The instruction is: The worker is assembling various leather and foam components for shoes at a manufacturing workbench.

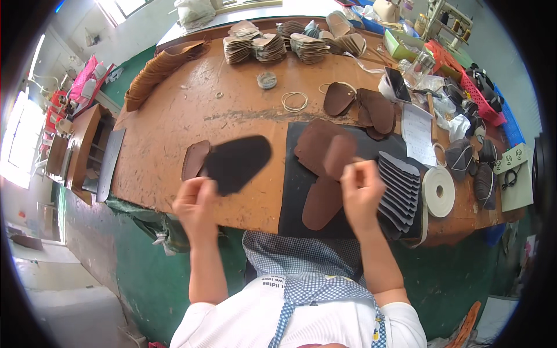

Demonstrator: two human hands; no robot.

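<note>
My left hand (196,207) is closed, thumb and fingers pinching the edge of a dark, rounded shoe-upper-shaped piece (241,163) above the table. Beside and partly behind it, a brown leather piece (195,159) with a row of edge holes lies on the wood. Over the black mat (292,200), my right hand (362,194) pinches a small brown leather piece (340,153), smeared by motion. Under it rest a larger brown leather piece (312,139) and a rounded brown piece (321,204). A fan of grey pieces (400,194) lies to the right of my right hand.
A roll of white tape (438,192) and a written sheet (419,134) lie at the right. Farther back are brown pieces (380,110), a looped cord (295,102) and a small round dish (267,80). Stacked pieces (269,47) and a brown leather row (152,75) line the far side.
</note>
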